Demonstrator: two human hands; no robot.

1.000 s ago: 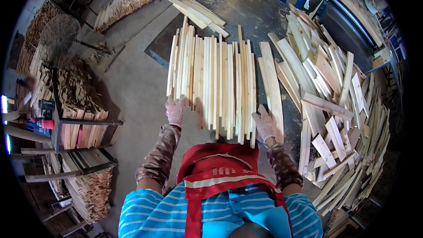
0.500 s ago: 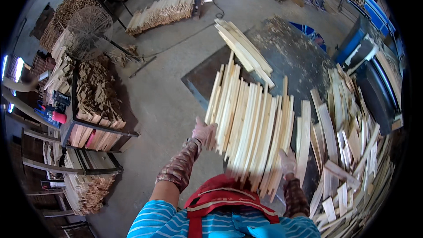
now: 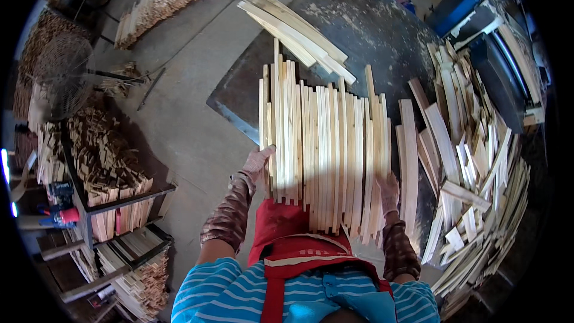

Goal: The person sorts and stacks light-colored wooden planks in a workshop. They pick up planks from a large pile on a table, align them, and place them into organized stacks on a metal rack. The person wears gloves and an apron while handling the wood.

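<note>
plainly, the narrow wooden strips (image 3: 326, 149) look pale, their ends staggered.

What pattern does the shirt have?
The shirt is bright blue with pale stripes, shown in the head view.

Grey floor (image 3: 179, 149), caged fan (image 3: 67, 75), dark metal rack (image 3: 128, 200)

Gloved left hand (image 3: 258, 161) and right hand (image 3: 388, 192) at opposite sides of wooden strips (image 3: 326, 149), laid side by side on dark counter (image 3: 382, 60). Loose boards (image 3: 443, 143) heaped right; fan (image 3: 67, 75) upper left.
</note>
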